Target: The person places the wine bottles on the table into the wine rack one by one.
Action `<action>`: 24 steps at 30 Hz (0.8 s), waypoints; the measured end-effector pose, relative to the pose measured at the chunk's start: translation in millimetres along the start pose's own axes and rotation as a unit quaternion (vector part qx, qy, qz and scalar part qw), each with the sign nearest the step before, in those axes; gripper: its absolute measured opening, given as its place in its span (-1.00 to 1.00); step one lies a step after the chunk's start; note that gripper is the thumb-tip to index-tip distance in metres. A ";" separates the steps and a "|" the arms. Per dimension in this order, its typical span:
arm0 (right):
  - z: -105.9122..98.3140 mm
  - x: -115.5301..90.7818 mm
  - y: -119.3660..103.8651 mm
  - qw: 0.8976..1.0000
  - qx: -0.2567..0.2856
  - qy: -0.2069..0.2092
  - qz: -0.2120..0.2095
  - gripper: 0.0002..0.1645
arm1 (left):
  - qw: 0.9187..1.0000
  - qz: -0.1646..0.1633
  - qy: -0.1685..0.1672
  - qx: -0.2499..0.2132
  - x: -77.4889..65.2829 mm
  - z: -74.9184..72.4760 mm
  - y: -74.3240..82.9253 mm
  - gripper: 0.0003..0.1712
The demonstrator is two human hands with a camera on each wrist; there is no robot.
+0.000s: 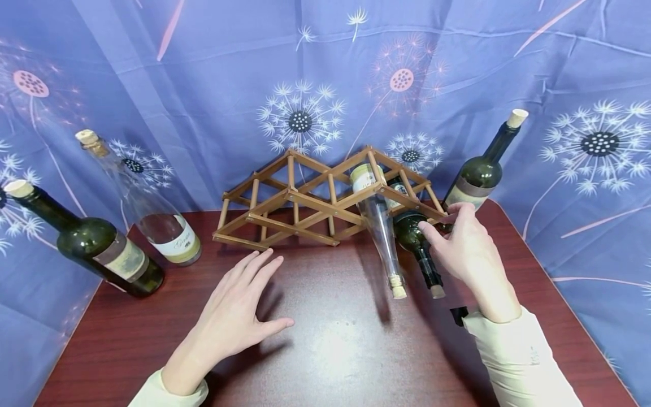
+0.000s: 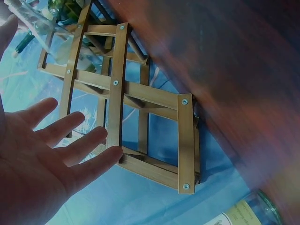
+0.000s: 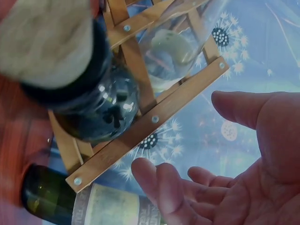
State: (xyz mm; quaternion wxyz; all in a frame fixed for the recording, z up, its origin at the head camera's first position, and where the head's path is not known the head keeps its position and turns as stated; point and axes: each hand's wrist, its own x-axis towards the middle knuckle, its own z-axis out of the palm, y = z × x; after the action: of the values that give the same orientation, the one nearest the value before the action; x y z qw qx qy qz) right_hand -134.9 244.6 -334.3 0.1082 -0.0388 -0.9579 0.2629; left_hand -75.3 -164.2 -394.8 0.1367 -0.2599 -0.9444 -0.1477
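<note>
A wooden lattice wine rack (image 1: 291, 194) stands at the back of the table. In its right part lie a clear corked wine bottle (image 1: 383, 232) and a dark green corked wine bottle (image 1: 414, 234), necks toward me. My right hand (image 1: 470, 249) hovers beside the dark bottle at the rack's right end; the right wrist view shows its fingers loosely bent, with nothing between them and the thumb. Fingers spread, my left hand (image 1: 229, 311) hangs over the table before the rack's left end and holds nothing.
Behind the right hand stands another dark green bottle (image 1: 480, 172). At the left stand a dark green bottle (image 1: 91, 243) and a clear bottle (image 1: 163, 220), both corked. A blue dandelion-print cloth (image 1: 229, 85) hangs behind the reddish-brown table (image 1: 325, 299).
</note>
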 end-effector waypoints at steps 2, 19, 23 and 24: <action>-0.7 0.9 3.9 1.000 0.000 0.003 0.007 -0.04 | 1.000 0.001 0.002 0.000 1.2 -0.2 0.4 0.24; -0.1 16.6 33.5 0.997 -0.008 0.041 0.064 0.06 | 1.000 0.011 0.019 -0.005 7.5 -2.5 1.2 0.22; 2.8 22.0 41.1 0.994 -0.004 0.060 0.095 0.11 | 1.000 0.013 0.023 -0.005 8.6 -3.2 1.6 0.21; 3.4 23.4 43.1 0.993 -0.003 0.065 0.100 0.11 | 1.000 0.013 0.023 -0.004 8.8 -3.3 1.6 0.21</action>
State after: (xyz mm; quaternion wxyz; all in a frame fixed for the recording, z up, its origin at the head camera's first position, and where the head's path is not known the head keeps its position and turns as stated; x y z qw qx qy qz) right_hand -157.7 283.0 -354.9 0.1430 -0.1513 -0.9410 0.2669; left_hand -81.2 -160.0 -388.4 0.1595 -0.2696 -0.9368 -0.1561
